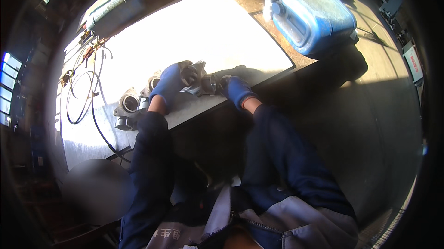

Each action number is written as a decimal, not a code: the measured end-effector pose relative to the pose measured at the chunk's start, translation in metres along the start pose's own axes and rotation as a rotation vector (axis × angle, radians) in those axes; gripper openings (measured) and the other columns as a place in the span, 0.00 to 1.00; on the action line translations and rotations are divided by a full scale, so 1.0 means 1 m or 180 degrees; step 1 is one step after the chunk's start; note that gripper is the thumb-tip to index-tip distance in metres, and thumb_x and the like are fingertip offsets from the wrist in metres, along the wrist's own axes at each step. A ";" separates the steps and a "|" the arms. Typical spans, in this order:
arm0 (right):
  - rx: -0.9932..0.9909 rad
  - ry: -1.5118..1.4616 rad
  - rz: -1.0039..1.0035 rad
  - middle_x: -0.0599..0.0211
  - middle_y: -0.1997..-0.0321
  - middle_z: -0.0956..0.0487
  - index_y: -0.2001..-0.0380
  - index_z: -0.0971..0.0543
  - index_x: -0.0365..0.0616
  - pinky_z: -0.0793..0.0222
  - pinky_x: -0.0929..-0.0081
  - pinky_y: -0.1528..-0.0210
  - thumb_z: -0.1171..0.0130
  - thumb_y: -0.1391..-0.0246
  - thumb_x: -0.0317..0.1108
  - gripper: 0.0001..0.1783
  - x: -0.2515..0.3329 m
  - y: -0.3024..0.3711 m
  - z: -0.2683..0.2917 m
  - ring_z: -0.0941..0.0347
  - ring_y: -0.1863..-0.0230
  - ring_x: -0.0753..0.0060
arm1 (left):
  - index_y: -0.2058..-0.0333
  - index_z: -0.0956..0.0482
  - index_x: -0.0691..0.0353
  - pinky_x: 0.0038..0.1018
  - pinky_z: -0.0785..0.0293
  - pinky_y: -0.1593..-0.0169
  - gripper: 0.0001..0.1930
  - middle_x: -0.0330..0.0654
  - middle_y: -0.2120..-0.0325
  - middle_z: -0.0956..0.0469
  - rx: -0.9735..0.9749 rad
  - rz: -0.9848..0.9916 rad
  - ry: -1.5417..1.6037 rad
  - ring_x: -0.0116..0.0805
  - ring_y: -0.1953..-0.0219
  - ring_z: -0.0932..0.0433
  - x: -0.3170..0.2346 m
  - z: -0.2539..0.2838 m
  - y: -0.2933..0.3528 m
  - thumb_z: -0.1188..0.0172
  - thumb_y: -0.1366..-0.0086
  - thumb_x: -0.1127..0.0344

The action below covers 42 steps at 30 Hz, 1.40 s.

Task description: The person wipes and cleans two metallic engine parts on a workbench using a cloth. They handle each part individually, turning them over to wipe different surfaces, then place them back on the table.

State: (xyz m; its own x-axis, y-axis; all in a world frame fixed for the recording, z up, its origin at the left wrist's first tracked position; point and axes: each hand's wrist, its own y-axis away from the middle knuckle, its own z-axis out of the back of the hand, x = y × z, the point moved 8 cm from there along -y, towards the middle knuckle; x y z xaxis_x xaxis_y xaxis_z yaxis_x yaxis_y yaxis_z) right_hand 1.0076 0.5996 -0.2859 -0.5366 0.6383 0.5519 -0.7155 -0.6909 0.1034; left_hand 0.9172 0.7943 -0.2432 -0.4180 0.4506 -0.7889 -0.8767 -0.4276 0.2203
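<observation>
My left hand [169, 84], in a blue work glove, is closed on a grey metal casting [198, 74] near the front edge of the sunlit white sheet [203, 27]. The casting has a flange and a short round port pointing right. My right hand [237, 90], gloved the same way, is closed right at that port. Whatever its fingers hold is too hidden to make out. Left of my left hand stands a similar casting [129, 105] with a round bore facing up. Another casting [153, 83] is partly covered by my left hand.
A blue plastic jerrycan [314, 20] lies at the table's far right. Thin hoses or cables [94, 87] loop over the left side and hang past the front edge. A green cylindrical machine [113, 8] sits at the far left. A round grey blurred shape [97, 191] is at lower left.
</observation>
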 end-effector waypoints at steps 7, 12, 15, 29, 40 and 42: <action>-0.0670 0.1416 0.0815 0.65 0.66 0.17 0.69 0.18 0.54 0.29 0.61 0.62 0.52 0.46 0.34 0.11 0.018 -0.022 0.021 0.19 0.63 0.61 | 0.38 0.38 0.56 0.26 0.28 0.45 0.22 0.44 0.43 0.31 0.0412 -0.1219 0.0570 0.38 0.41 0.30 0.034 -0.036 -0.019 0.56 0.30 0.72; -0.0754 0.1994 0.0885 0.70 0.68 0.17 0.71 0.18 0.56 0.31 0.60 0.64 0.53 0.45 0.34 0.12 0.030 -0.033 0.032 0.19 0.65 0.66 | 0.45 0.28 0.57 0.28 0.25 0.51 0.26 0.45 0.46 0.28 -0.0052 -0.1204 -0.1518 0.38 0.49 0.25 -0.040 -0.027 0.006 0.35 0.44 0.69; -0.0894 0.2110 0.1032 0.72 0.70 0.17 0.72 0.19 0.58 0.32 0.60 0.65 0.51 0.46 0.35 0.10 0.042 -0.036 0.030 0.19 0.67 0.68 | 0.48 0.25 0.58 0.30 0.24 0.53 0.30 0.47 0.50 0.26 0.0105 -0.0453 -0.1071 0.38 0.55 0.23 -0.035 -0.023 -0.007 0.28 0.53 0.70; -0.0300 0.1348 0.0865 0.55 0.67 0.18 0.71 0.20 0.45 0.25 0.59 0.60 0.53 0.46 0.31 0.11 0.036 -0.042 0.023 0.20 0.63 0.52 | 0.36 0.41 0.52 0.29 0.49 0.31 0.32 0.41 0.34 0.42 0.1009 0.0071 -0.2286 0.37 0.33 0.43 -0.008 -0.041 -0.043 0.59 0.37 0.48; -0.0040 0.0966 0.0501 0.51 0.67 0.19 0.69 0.19 0.44 0.26 0.57 0.58 0.49 0.48 0.33 0.10 0.020 -0.025 0.006 0.21 0.62 0.48 | 0.41 0.31 0.50 0.28 0.28 0.50 0.32 0.36 0.54 0.21 0.0873 -0.0133 -0.0650 0.28 0.56 0.24 -0.012 -0.035 -0.033 0.31 0.46 0.68; 0.0137 0.0983 0.0524 0.52 0.68 0.19 0.69 0.19 0.45 0.26 0.57 0.59 0.49 0.48 0.33 0.10 0.016 -0.009 -0.004 0.21 0.63 0.48 | 0.41 0.30 0.50 0.29 0.28 0.50 0.33 0.37 0.54 0.21 0.0952 -0.0003 -0.0512 0.29 0.56 0.24 -0.013 -0.036 -0.032 0.32 0.47 0.68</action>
State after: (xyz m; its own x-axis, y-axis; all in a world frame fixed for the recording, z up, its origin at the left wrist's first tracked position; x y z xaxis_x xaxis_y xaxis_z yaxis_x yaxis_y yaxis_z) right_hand 1.0037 0.6178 -0.2811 -0.7578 0.5853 0.2883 -0.5923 -0.8025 0.0722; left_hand 0.9593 0.7744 -0.2606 -0.4283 0.5789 -0.6938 -0.8982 -0.1891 0.3968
